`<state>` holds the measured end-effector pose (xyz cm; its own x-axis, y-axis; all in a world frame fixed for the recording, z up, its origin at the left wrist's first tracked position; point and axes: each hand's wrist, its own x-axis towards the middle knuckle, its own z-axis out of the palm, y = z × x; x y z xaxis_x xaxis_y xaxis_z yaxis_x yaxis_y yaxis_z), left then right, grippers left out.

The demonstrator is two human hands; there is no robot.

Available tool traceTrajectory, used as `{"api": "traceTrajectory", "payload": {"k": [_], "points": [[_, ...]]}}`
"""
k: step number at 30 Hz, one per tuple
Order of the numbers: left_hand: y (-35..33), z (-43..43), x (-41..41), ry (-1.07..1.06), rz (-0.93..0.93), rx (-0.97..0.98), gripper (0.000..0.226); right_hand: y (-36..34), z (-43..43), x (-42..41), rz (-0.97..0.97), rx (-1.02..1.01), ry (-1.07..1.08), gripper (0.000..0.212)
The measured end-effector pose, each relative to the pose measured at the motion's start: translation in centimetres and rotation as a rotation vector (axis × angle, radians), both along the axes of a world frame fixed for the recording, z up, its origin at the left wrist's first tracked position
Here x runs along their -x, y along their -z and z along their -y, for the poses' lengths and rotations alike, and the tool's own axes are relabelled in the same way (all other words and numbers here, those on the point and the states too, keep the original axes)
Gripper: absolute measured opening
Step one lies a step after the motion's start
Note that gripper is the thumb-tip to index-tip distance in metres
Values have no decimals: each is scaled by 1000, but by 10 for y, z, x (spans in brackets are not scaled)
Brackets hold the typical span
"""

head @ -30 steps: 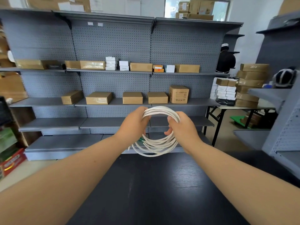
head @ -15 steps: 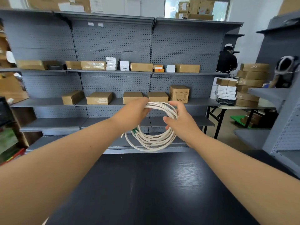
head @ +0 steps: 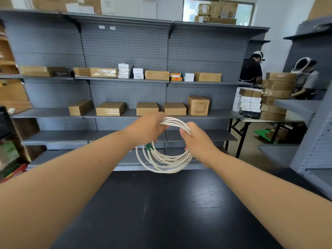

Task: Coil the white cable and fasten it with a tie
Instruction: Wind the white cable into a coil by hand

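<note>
The white cable [head: 165, 164] hangs in a round coil of several loops, held up in the air beyond the far edge of the black table [head: 161, 212]. My left hand [head: 149, 128] grips the top left of the coil. My right hand [head: 197, 141] grips its right side, fingers curled round the strands. A green connector [head: 148, 146] shows on the coil's left side, just under my left hand. No tie is visible.
Grey pegboard shelving [head: 125, 51] with cardboard boxes [head: 110, 109] stands behind the table. A folding table [head: 260, 121] with stacked boxes is at the right, with two people [head: 251, 69] beyond it. Another grey shelf unit [head: 314, 141] is close on the right.
Both hands have lifted the coil a little higher and shifted along it. The loops hang looser on the left side than a second ago.
</note>
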<state>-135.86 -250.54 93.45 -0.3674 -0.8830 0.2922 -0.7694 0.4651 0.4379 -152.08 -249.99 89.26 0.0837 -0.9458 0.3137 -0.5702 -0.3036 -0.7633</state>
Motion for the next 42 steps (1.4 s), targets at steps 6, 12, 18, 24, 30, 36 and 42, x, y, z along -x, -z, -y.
{"api": "traceTrajectory", "payload": {"k": [6,12,18,24,30,36,42], "points": [[1,-4,-3,25,-105,-33,12,0,5,3,-77,115,47,13],[19,-2,-4,7,-306,-111,18,-6,7,7,34,165,130,11],[35,-1,2,-27,-446,-153,11,-6,3,7,6,214,123,11],[31,0,-3,-118,-223,-16,52,-7,3,13,-33,189,130,11],[23,-12,4,-213,-11,467,83,-5,4,23,-125,202,128,11],[34,-18,26,-137,169,537,107,-3,4,24,-126,225,88,6],[52,-18,34,-151,235,510,137,-7,2,17,-52,223,77,8]]}}
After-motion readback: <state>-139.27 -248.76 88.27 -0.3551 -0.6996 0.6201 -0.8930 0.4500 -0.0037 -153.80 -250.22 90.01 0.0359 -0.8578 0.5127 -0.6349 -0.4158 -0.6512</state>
